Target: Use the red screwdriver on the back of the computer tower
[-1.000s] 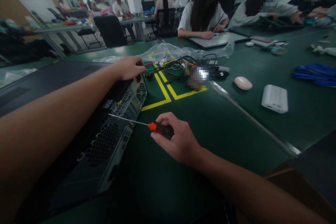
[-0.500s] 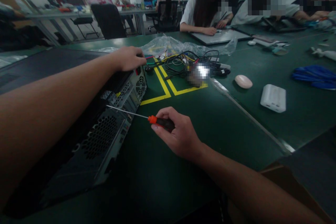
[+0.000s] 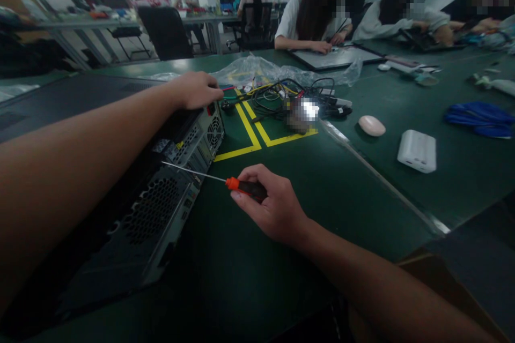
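A black computer case (image 3: 161, 273) lies on its side on the green table, its rear panel with vents and ports turned toward the right. My left hand (image 3: 200, 90) grips the far corner of the case, fingers bent over the edge and partly hidden. In my right hand (image 3: 277, 201) is a screwdriver (image 3: 245, 186) with an orange and black handle, its thin shaft pointing left. The tip reaches the near part of the rear panel beside the honeycomb vent; whether it sits in a screw is too small to tell.
Tangled cables (image 3: 277, 99) and clear plastic wrap (image 3: 257, 67) lie beyond the case. Toward the right are a pink rounded object (image 3: 372, 126), a white box-shaped device (image 3: 417, 150) and a blue bundle (image 3: 478, 119). A co-worker (image 3: 317, 21) sits across the table by a flat panel (image 3: 346, 55).
Both hands and the screwdriver keep nearly the same place on the case. The whole view has shifted very slightly. A co-worker at the far right has moved an arm.
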The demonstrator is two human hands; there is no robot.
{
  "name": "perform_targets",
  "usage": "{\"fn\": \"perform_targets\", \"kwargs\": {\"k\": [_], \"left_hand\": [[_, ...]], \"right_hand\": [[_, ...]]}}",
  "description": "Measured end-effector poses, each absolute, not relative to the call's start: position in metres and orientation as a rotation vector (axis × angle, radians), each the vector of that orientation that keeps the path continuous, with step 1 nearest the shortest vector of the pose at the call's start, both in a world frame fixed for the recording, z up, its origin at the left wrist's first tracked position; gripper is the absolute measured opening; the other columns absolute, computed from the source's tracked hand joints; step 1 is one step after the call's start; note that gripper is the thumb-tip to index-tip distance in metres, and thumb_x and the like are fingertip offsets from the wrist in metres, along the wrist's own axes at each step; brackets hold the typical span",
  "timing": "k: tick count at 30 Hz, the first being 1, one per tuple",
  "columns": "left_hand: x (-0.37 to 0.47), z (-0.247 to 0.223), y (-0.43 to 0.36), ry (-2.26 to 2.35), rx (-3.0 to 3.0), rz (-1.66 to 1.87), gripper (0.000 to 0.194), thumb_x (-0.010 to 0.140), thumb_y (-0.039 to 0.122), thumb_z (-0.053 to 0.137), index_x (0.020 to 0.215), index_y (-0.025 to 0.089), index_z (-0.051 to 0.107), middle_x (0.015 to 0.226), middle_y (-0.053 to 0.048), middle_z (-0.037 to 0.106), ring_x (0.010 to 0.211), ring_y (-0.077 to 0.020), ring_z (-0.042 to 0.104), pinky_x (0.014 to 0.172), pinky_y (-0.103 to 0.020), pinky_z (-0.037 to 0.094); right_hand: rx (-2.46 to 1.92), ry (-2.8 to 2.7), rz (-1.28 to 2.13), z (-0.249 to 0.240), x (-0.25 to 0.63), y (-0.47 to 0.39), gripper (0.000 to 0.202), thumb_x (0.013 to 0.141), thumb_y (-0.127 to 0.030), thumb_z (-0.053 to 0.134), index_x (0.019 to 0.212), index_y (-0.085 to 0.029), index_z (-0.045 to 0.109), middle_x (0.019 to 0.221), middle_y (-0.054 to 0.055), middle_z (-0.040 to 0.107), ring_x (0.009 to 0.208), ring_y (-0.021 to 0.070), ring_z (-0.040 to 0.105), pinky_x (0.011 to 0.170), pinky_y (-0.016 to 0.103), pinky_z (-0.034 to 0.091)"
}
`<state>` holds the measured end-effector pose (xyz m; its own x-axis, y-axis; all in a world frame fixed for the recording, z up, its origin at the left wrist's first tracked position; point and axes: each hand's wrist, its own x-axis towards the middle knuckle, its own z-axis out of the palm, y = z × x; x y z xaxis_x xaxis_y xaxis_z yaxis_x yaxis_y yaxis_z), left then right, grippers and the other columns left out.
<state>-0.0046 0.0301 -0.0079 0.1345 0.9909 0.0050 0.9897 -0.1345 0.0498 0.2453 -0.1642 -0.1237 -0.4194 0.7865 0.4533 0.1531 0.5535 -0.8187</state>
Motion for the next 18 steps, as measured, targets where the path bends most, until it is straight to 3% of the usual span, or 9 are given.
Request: {"fn": "perform_targets", "kwargs": {"k": [3,8,13,18], "left_hand": [[-0.005,-0.0087,0.0304,2.071,2.348,0.056,0.071,0.097,0.06,0.054,0.146,0.02,0.085,0.148,-0.017,0.083,0.138,-0.0461,0.072,0.119,-0.056,0.056],[-0.0078,-0.011,0.0326,2.04,2.323,0.14,0.07,0.088,0.065,0.065,0.143,0.03,0.088,0.136,-0.015,0.088,0.135,-0.0495,0.073,0.112,-0.06,0.058],[-0.0075,-0.0109,0.0316,2.042,2.326,0.13,0.077,0.09,0.07,0.059,0.146,0.024,0.086,0.14,-0.014,0.086,0.136,-0.0472,0.071,0.113,-0.058,0.056],[-0.0051,-0.0095,0.0305,2.066,2.326,0.076,0.073,0.091,0.065,0.058,0.145,0.025,0.087,0.14,-0.017,0.086,0.134,-0.0487,0.074,0.114,-0.058,0.057]], "right_hand": [[-0.773,-1.903,0.875,-0.1227,0.2453,-0.1642,0.013,0.103,-0.031,0.076,0.108,-0.025,0.067,0.099,0.0,0.077,0.073,0.0138,0.062,0.07,0.029,0.049],[-0.799,-1.901,0.883,-0.122,0.2457,-0.1645,0.013,0.103,-0.032,0.076,0.109,-0.025,0.068,0.1,0.001,0.078,0.077,0.0154,0.065,0.072,0.031,0.05],[-0.774,-1.89,0.847,-0.123,0.2464,-0.1643,0.011,0.103,-0.03,0.078,0.109,-0.023,0.071,0.1,0.002,0.079,0.078,0.0159,0.066,0.075,0.031,0.051],[-0.794,-1.89,0.796,-0.1203,0.2471,-0.1639,0.014,0.107,-0.035,0.078,0.107,-0.02,0.078,0.098,0.004,0.079,0.081,0.018,0.068,0.077,0.033,0.052]]}}
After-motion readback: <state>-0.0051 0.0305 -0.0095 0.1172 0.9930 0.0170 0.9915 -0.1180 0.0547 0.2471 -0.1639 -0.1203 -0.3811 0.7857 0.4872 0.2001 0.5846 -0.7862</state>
